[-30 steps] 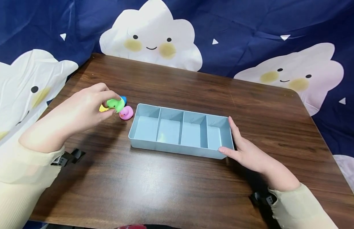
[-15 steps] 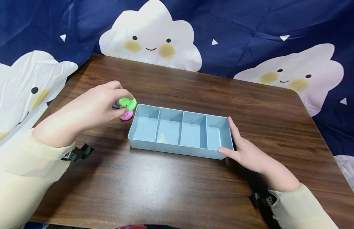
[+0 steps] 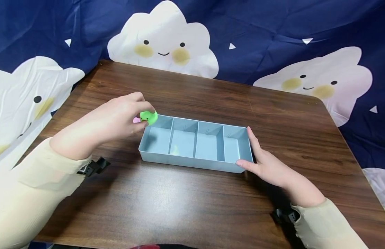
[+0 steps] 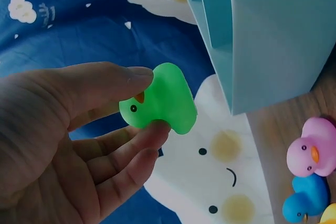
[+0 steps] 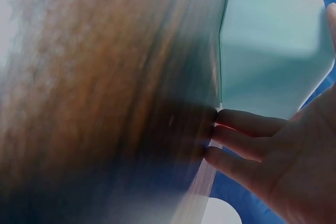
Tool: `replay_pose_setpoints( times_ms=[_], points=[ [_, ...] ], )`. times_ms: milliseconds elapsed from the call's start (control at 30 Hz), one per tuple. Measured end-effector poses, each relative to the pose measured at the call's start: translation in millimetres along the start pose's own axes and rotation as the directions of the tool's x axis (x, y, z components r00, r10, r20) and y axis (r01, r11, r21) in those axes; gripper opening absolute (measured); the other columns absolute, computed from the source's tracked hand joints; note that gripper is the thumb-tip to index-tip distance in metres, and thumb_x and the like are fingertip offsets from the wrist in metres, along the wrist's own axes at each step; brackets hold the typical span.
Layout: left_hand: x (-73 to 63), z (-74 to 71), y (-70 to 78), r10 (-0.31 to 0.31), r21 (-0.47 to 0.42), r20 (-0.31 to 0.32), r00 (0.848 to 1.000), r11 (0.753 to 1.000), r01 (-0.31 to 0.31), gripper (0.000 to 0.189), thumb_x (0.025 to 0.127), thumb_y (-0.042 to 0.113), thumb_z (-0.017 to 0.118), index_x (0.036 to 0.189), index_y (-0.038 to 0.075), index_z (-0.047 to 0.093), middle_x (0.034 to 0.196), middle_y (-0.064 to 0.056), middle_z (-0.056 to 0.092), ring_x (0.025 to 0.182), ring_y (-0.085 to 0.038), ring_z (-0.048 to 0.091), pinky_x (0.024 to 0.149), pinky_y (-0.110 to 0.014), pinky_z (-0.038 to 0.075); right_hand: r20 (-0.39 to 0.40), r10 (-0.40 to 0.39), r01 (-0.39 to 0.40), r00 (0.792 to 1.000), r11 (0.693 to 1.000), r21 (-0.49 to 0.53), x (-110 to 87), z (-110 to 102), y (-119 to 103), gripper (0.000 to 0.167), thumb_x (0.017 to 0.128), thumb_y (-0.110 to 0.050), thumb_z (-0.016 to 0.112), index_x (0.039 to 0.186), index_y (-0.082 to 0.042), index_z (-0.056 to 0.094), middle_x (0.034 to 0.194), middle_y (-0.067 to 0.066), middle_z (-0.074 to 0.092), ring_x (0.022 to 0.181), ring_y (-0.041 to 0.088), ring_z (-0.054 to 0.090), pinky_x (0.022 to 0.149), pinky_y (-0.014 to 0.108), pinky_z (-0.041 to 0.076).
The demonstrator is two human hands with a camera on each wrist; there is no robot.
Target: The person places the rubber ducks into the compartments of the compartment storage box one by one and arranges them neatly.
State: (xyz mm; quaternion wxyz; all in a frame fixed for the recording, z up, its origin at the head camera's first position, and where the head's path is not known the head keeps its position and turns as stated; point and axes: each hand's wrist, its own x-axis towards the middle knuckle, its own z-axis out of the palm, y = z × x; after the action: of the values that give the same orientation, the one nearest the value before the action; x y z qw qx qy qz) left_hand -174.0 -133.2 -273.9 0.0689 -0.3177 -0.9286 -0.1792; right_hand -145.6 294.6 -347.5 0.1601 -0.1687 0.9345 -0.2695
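Note:
My left hand (image 3: 122, 116) pinches a small green rubber duck (image 3: 149, 117) between thumb and fingers, above the left end of a pale blue divided box (image 3: 192, 163). In the left wrist view the green duck (image 4: 165, 100) has its orange beak close to the thumb. A pink rubber duck (image 4: 312, 148), a blue one (image 4: 307, 198) and part of a yellow one (image 4: 329, 214) rest on the table beside the box. My right hand (image 3: 265, 164) holds the box's right end, thumb on the near rim and index finger along the end wall.
The box has several compartments in one row on a brown wooden table (image 3: 186, 214). A dark blue cloth (image 3: 242, 20) with cloud faces hangs behind the table and down its left side.
My left hand has carried the green duck rightward, from over the other ducks to the box's left end. The right hand and the box have stayed in place.

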Motion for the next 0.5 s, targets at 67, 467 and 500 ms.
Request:
replay_pose_setpoints(
  times_ms=[67,467,500],
  points=[
    [1.4,2.3,0.9,0.012,0.01,-0.001,1.0,1.0,-0.012,0.025,0.083,0.003,0.071,0.106,0.012,0.072,0.091,-0.003,0.054,0.072,-0.019,0.056,0.07,-0.039,0.047,0.0,-0.002,0.002,1.0,1.0,-0.003,-0.1,0,0,0.101,0.097,-0.046,0.06,0.152,-0.036,-0.024,0.16,0.024,0.009,0.137,0.046,0.032,0.103,0.06,0.032],
    [8.0,13.5,7.9,0.025,0.015,0.038,0.999,1.0,-0.025,0.024,0.082,0.005,0.075,0.106,0.01,0.072,0.091,-0.003,0.054,0.072,-0.019,0.057,0.07,-0.037,0.049,0.001,-0.001,0.001,1.0,1.0,0.004,-0.1,-1,0,0.101,0.097,-0.047,0.06,0.152,-0.035,-0.023,0.16,0.023,0.008,0.138,0.045,0.03,0.104,0.061,0.031],
    [8.6,14.6,8.3,0.028,0.018,0.043,0.999,0.999,-0.028,0.024,0.082,0.006,0.076,0.106,0.01,0.072,0.091,-0.003,0.054,0.073,-0.019,0.058,0.07,-0.037,0.049,0.0,-0.002,0.002,1.0,1.0,0.003,-0.1,0,1,0.101,0.097,-0.047,0.06,0.152,-0.035,-0.023,0.16,0.023,0.008,0.138,0.044,0.03,0.104,0.061,0.031]
  ],
)
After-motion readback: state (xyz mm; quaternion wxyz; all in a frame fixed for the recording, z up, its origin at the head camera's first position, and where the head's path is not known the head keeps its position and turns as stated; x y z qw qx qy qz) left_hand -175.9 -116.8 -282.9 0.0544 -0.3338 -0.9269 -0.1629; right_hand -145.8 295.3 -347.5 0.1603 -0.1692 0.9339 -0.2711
